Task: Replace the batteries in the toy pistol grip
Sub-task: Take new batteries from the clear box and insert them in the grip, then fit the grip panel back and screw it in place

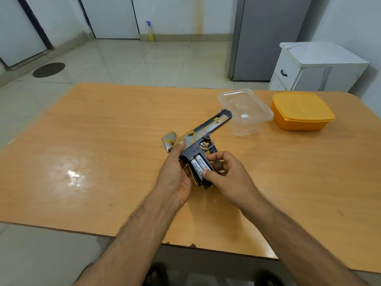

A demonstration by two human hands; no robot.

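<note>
Head view. The toy pistol is held above the middle of the orange wood-grain counter, its barrel pointing up and to the right toward the clear tub. The grip is open on the side facing the camera, and two white batteries lie side by side inside it, their printed labels readable in part.

The left hand grips the pistol from the left, its fingers curled behind the grip and its thumb laid up along the rear of the frame. The right hand comes in from the right with its fingers curled; its thumb tip presses on the lower end of the batteries, and its other fingers wrap the front edge of the grip (how far they close round it cannot be told, since the grip hides them).

A patterned grip cover lies on the counter just left of the pistol's rear, partly behind the left thumb. A tiny dark speck beside it is too small to identify.

The clear tub stands on the counter, with an orange lidded box just beside it on the right. On the floor beyond are a white cabinet, a grey fridge, a spray bottle by the far wall and a round dark mat.
</note>
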